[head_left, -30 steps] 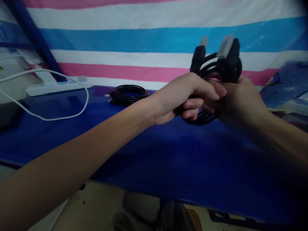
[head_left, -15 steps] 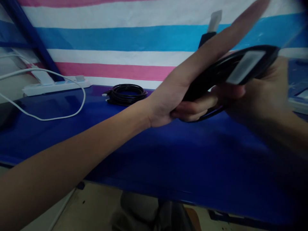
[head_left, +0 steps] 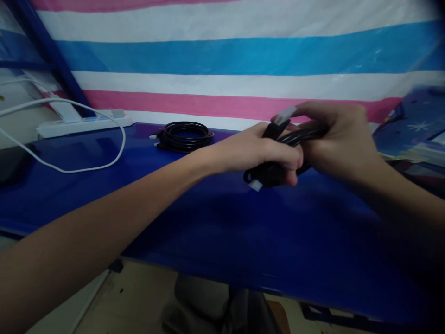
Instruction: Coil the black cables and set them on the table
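Observation:
Above the blue desk, a coiled black cable (head_left: 269, 175) is gripped by both hands. My left hand (head_left: 257, 150) wraps around the near part of the coil, fingers curled. My right hand (head_left: 342, 134) closes on the coil's right side, its fingertips partly hidden behind the cable. A connector with a pale, clear-looking cap (head_left: 285, 115) points up and to the right between the hands. Another pale tip (head_left: 256, 185) sticks out below my left hand. A second coiled black cable (head_left: 184, 137) lies on the desk behind my left forearm, its plugs pointing left.
At the back left, a white power strip (head_left: 86, 125) holds a plugged-in adapter, with a white cord (head_left: 121, 134) looping over the desk (head_left: 215, 232). A dark flat object (head_left: 14, 164) lies at far left. A striped sheet (head_left: 208, 58) hangs behind; a patterned blue item (head_left: 410, 123) stands at right.
Both hands have lowered with the coil, moving away from the camera. My left hand, its thumb stretched out before, now folds over the cable. The coil has turned and looks more bunched.

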### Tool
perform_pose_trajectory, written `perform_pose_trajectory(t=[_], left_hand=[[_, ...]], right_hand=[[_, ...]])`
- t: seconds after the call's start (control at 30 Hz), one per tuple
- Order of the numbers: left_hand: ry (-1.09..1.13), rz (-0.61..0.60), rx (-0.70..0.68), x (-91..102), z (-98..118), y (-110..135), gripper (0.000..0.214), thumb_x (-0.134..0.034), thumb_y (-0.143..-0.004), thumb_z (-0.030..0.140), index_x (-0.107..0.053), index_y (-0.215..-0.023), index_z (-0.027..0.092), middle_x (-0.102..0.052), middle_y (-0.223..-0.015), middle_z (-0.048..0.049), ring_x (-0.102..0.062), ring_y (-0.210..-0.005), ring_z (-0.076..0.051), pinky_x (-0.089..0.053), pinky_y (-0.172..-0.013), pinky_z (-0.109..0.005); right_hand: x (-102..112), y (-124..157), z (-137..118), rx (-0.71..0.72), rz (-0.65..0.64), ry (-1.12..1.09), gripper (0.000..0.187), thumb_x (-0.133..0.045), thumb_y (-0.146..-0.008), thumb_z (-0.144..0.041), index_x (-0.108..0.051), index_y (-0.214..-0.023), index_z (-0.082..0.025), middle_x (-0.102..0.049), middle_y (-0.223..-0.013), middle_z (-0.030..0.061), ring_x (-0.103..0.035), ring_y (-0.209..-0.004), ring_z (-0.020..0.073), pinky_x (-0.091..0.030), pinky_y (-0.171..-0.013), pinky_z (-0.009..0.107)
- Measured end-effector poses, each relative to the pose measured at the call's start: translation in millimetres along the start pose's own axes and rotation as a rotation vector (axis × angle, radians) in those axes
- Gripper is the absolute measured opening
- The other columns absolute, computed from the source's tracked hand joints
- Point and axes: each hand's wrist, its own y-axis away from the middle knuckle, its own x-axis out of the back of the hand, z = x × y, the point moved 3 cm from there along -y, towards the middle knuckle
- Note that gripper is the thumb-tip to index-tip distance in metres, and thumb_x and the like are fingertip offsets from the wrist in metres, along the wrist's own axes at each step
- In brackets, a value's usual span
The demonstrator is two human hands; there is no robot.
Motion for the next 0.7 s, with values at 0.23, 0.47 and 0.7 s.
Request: perform_pose_trajectory(t=[0.23, 0.47, 0.7], left_hand=[[0.370, 0.204, -0.030, -2.3, 0.7, -2.3, 0.021, -0.053, -0.083, 0.011, -0.061, -0.064, 0.012, -0.040, -0.033, 0.0064, -0.034, -0.027, -0.004, -0.026, -0.036, -0.019], [0.462, 0.268, -0.273, 8.4, 16.5, 1.9, 0.034, -0.042, -0.087, 0.006, -0.053, -0.055, 0.013, -0.040, -0.034, 0.0060, -0.040, -0.031, -0.003, -0.045, -0.052, -0.017], [0.560, -0.054, -0.191, -5.7, 18.7, 8.6, 0.030, -0.042, -0.091, 0.019, -0.065, -0.073, 0.011, -0.063, -0.052, -0.0008, -0.066, -0.059, -0.014, -0.054, -0.072, -0.027]], right_hand=[[-8.7, -0.3, 8.6, -0.262, -0.016, -0.398, 0.023, -0.058, -0.062, 0.004, -0.067, -0.073, -0.014, -0.057, -0.057, -0.0028, -0.046, -0.044, 0.0053, -0.034, -0.040, 0.017], [-20.0, 1.4, 2.7, -0.466, -0.088, -1.015, 0.032, -0.041, -0.097, -0.018, -0.059, -0.071, -0.016, -0.036, -0.048, -0.0043, -0.043, -0.044, 0.0054, -0.047, -0.052, 0.018], [-3.0, 4.0, -14.4, -0.551, 0.017, -0.784, 0.034, -0.038, -0.095, -0.021, -0.056, -0.066, -0.019, -0.010, -0.041, -0.0055, -0.008, -0.033, 0.0066, -0.015, -0.031, 0.021]])
